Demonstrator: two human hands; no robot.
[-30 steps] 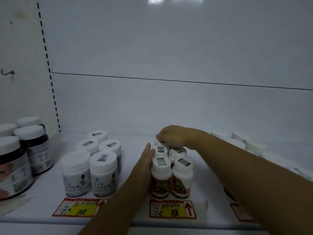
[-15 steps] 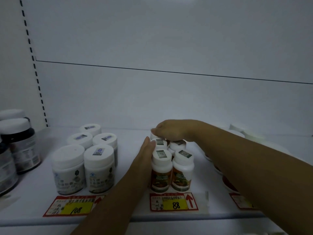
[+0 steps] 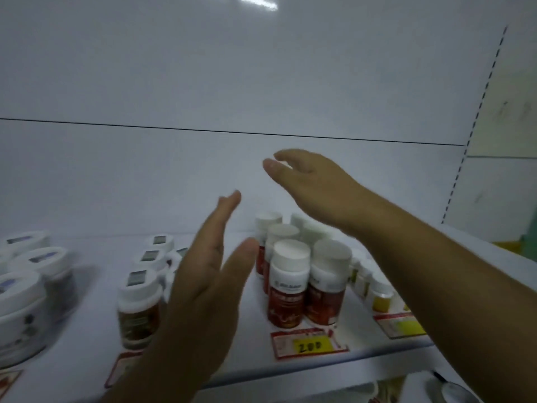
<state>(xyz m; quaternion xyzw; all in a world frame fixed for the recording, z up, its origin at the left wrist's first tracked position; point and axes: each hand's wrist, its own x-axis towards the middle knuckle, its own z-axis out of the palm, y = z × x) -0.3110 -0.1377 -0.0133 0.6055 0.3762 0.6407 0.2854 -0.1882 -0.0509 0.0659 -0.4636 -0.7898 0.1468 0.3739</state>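
Note:
A cluster of red-labelled bottles with plain white caps stands on the white shelf, behind a price tag reading 200. My left hand is raised just left of the cluster, fingers straight, holding nothing. My right hand hovers above and behind the cluster, fingers loosely spread, empty. To the left stand the brown-labelled bottles with stickers on their caps, partly hidden by my left hand.
Large white jars stand at the far left. Small yellow-labelled bottles sit right of the red cluster, partly behind my right forearm. The white back panel rises behind. A perforated upright marks the right end.
The view has shifted right to the red-labelled bottles. Both hands have come off the brown-labelled bottles and now hang lifted and empty around the red cluster.

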